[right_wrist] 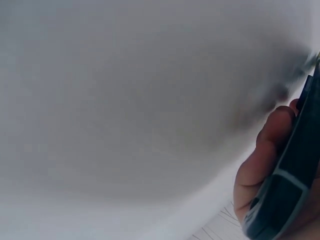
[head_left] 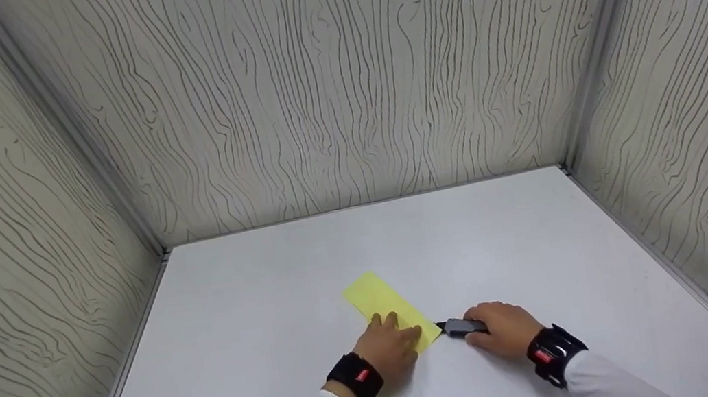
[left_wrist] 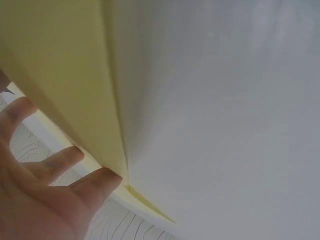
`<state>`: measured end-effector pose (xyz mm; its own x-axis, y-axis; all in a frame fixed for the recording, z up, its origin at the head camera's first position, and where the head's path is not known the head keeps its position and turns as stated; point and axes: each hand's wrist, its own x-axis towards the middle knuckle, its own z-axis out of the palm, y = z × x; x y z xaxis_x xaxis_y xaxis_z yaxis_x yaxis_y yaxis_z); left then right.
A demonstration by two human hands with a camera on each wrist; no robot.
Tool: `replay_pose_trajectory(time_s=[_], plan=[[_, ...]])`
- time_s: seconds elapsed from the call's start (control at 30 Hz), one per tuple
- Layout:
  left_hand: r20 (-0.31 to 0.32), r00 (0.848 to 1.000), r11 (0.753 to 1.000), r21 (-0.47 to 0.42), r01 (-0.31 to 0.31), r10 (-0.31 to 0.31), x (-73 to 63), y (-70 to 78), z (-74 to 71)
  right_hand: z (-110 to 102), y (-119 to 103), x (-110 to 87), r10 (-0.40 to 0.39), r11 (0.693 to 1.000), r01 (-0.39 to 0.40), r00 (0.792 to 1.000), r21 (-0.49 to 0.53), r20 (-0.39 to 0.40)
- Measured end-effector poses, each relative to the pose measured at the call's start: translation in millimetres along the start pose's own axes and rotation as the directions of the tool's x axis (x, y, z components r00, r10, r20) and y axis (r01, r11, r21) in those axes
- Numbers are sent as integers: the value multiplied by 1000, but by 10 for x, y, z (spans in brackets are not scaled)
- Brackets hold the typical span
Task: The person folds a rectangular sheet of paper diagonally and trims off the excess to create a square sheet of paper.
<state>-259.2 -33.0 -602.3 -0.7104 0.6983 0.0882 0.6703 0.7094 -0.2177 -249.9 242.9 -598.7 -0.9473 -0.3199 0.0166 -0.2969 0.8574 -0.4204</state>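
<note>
A strip of yellow paper (head_left: 374,292) lies slantwise on the white table (head_left: 252,310). My left hand (head_left: 388,349) rests on its near part, fingers spread over the paper. In the left wrist view the yellow paper (left_wrist: 65,55) shows a raised flap or fold, and fingertips touch its edge. My right hand (head_left: 505,328) grips a grey and black utility knife (head_left: 461,327). Its dark blade end points left and meets the paper's near right corner. The right wrist view has fingers (right_wrist: 257,172) curled round the knife handle (right_wrist: 287,185); the blade tip is mostly cut off.
Panels with a wood-grain line pattern stand at the back (head_left: 339,90), on the left (head_left: 6,240) and on the right (head_left: 699,143) of the table. Metal strips run along the table's edges. Each wrist wears a black band, and both sleeves are white.
</note>
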Motion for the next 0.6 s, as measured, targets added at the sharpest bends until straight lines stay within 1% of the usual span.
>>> replay_pose_trajectory(time_s=[0.1,0.2,0.3,0.37,0.4,0.5,0.57,0.6], plan=[[19,1000,1000,7,-8,7,10,-7,3,-6,-6,19,10,1000,-10,1000,2,-2],[40,999,1000,-16,8,-7,14,-9,-7,16,3,53,-7,1000,7,1000,3,-3],[43,999,998,-55,23,-21,11,-4,-1,31,15,71,-6,1000,6,1000,6,-3],[38,999,996,-84,37,-34,5,2,-1,36,28,72,10,1000,-10,1000,9,-2],[36,999,996,-85,38,-35,3,6,-6,33,31,70,19,1000,-19,1000,14,-3],[24,1000,1000,-22,19,-19,3,12,-12,38,43,67,29,999,-29,1000,22,-3],[22,1000,1000,15,6,-7,7,13,-10,41,41,74,20,1000,-20,1000,24,-4],[28,1000,999,49,-7,5,12,14,-6,44,38,78,15,1000,-15,1000,25,-4]])
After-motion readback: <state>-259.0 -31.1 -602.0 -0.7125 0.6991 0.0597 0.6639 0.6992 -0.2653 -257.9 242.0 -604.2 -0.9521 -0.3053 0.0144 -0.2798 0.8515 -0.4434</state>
